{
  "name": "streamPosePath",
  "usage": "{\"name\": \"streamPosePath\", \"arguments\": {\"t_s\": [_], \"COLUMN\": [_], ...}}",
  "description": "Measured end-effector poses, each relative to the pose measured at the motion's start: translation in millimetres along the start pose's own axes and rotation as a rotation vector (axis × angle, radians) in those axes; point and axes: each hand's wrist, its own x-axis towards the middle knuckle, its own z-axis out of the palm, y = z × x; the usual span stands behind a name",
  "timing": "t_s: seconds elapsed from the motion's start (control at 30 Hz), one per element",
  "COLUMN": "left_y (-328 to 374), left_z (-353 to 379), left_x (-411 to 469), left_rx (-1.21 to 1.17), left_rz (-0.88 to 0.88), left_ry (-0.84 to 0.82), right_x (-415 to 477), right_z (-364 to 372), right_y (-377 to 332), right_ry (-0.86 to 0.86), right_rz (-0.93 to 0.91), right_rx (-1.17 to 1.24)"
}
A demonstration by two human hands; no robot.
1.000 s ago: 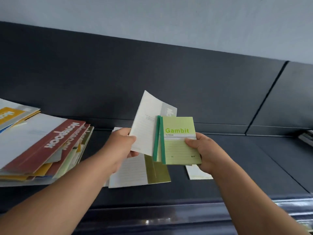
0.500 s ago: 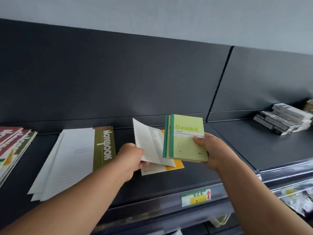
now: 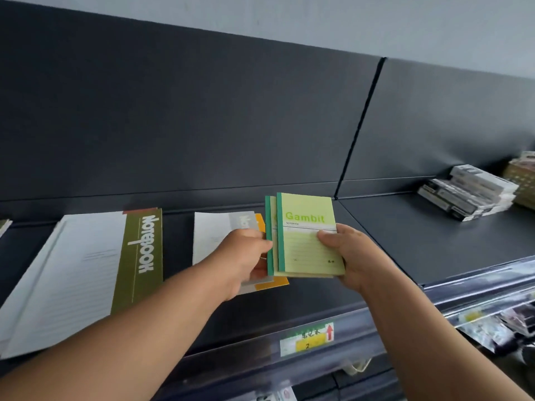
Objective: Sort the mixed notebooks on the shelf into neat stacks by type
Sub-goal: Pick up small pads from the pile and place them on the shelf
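My right hand grips a small stack of light-green "Gambit" notebooks with dark-green spines, held upright above the dark shelf. Just left of it, my left hand holds the near right edge of a white-and-grey notebook. That notebook lies low over an orange notebook on the shelf. Further left lies a flat pile of large white notebooks with an olive "Notebook" band.
A stack of dark and white packs sits at the right back of the adjoining shelf section, with a woven item beyond it. A green-yellow price label is on the shelf's front rail. Another notebook corner shows at far left.
The white-and-grey notebook in my left hand has gone from raised and tilted to lying low on the orange one. The view has swung right; the Gambit stack stays in my right hand.
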Motion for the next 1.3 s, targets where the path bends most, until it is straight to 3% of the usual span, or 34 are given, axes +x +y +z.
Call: {"name": "streamPosePath", "arguments": {"t_s": [0.27,0.63,0.83,1.13,1.3], "left_y": [7.9,10.3,8.8,4.0,-8.5], "left_z": [97.8,171.5,174.0,111.0,43.9], "left_x": [50.9,78.8,73.2,32.0,-18.0], "left_rx": [0.137,0.719,0.845,1.167,1.267], "left_rz": [0.045,0.100,0.112,0.400,0.364], "left_ry": [0.180,0.287,0.294,0.630,0.776], "right_x": [55.5,107.2,103.8,68.9,30.3], "right_z": [-69.8,-115.9,-117.1,-64.3,-0.3], "right_y": [-15.9,-6.7,-9.0,-16.9,-15.6], "right_ry": [0.053,0.067,0.000,-0.107,-0.202], "right_rz": [-0.159,-0.350,-0.405,-0.731,-0.859], "right_rx": [-0.386,-1.193,-1.246,-1.341,-1.329]}}
